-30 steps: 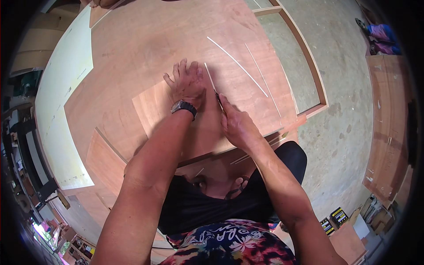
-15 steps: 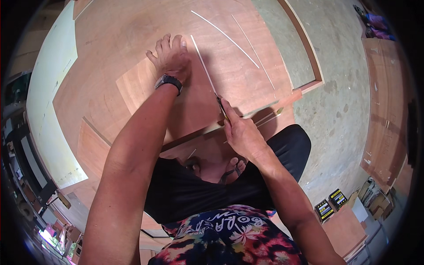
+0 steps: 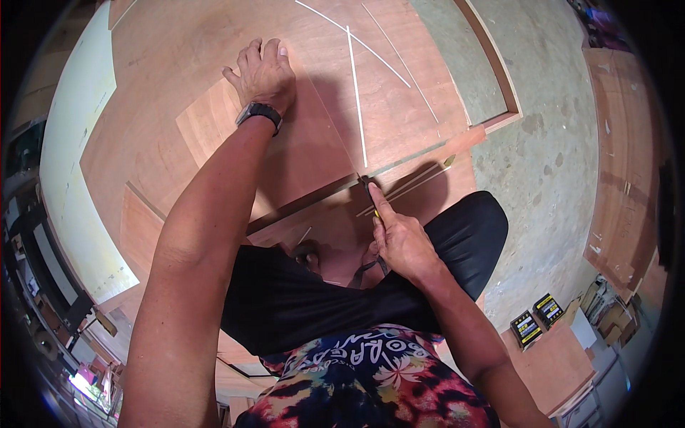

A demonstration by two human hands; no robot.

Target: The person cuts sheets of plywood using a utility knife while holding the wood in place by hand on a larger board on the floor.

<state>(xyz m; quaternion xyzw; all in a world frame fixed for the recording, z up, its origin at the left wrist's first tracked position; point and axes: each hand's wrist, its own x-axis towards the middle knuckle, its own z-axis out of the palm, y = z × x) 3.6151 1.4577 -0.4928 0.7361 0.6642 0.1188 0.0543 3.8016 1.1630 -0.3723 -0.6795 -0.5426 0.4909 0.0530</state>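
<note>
My left hand (image 3: 265, 77) presses flat on a thin reddish plywood panel (image 3: 307, 153), its fingers spread toward the far side. My right hand (image 3: 405, 242) grips a dark utility knife (image 3: 367, 187) with a bit of yellow on its handle, the index finger stretched along it. The knife's tip is at the near right corner of the panel. Just right of the panel's long edge lies a narrow pale strip (image 3: 356, 100). Its far end meets a second pale strip (image 3: 385, 65), and a thinner strip (image 3: 401, 60) lies farther right.
A larger plywood sheet (image 3: 153, 93) lies beneath the panel. At the left is a whitish board (image 3: 61, 143). A wooden frame (image 3: 492, 53) rests on the concrete floor (image 3: 542, 157) at the right, with two black-and-yellow boxes (image 3: 536, 319) nearer. My bent leg (image 3: 467, 221) is close by.
My right hand has drawn the knife toward me, past the panel's near edge. The narrow strip has come away from the panel's edge and swung right. My left hand has shifted slightly left.
</note>
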